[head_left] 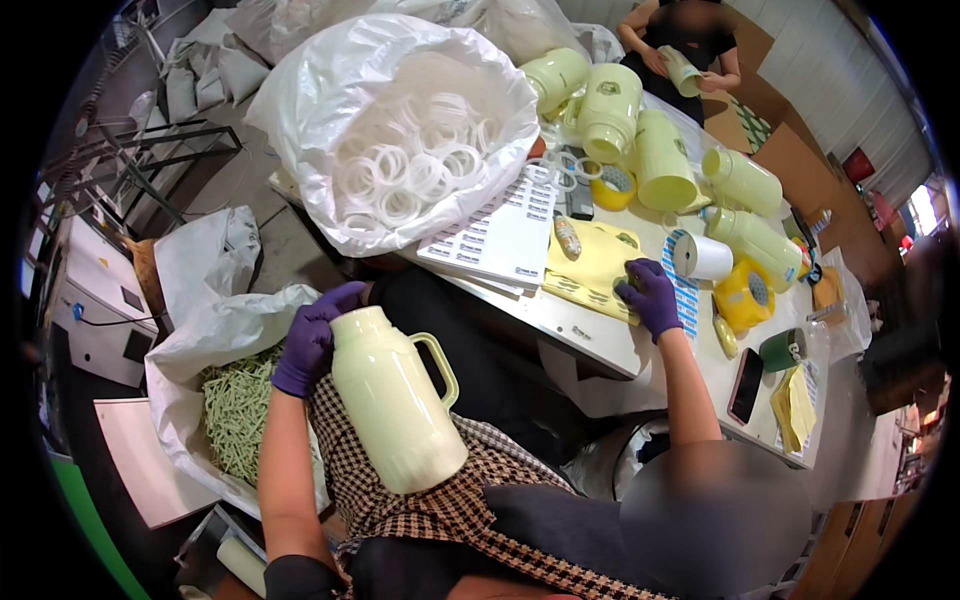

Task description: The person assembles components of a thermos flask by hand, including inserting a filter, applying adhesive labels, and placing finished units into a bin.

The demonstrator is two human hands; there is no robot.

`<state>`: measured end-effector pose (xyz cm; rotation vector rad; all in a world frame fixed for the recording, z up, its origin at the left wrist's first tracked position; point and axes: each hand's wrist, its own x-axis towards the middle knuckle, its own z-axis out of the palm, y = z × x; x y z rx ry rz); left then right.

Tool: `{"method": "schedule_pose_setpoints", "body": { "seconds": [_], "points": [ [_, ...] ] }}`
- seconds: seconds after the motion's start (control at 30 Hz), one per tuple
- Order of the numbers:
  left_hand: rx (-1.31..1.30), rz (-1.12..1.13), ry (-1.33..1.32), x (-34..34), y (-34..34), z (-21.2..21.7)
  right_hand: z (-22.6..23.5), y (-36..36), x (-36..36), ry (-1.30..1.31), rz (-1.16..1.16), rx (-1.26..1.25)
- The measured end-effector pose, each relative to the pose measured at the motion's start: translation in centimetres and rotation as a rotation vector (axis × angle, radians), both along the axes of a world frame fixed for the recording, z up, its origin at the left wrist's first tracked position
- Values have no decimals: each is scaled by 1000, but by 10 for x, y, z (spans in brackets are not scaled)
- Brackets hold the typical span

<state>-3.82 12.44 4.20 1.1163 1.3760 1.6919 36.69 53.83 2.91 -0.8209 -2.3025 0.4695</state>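
Note:
My left hand (pixel 312 340), in a purple glove, grips the top of a pale yellow-green jug (pixel 395 405) with a side handle. The jug lies tilted across my lap on checked fabric. My right hand (pixel 650 293), also gloved in purple, presses down on a yellow sheet (pixel 592 262) at the near edge of the white table (pixel 600 335). Its fingers are bent over the sheet's right part; whether it pinches anything is hidden. A stack of white label sheets (pixel 500 240) lies just left of the yellow sheet.
A big clear bag of white rings (pixel 410 165) sits at the table's left end. Several pale jugs (pixel 665 160) lie at the back, with tape rolls (pixel 700 255), a phone (pixel 745 385) and a green cup (pixel 783 350). Another person (pixel 685 50) holds a jug at the far end. A sack of green parts (pixel 235 410) stands at my left.

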Motion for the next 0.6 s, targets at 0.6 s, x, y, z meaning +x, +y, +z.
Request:
{"method": "schedule_pose_setpoints", "body": {
  "seconds": [0.6],
  "points": [
    [-106, -278, 1564, 197, 309, -11, -29, 18, 9, 142, -10, -209]
  ]
}}
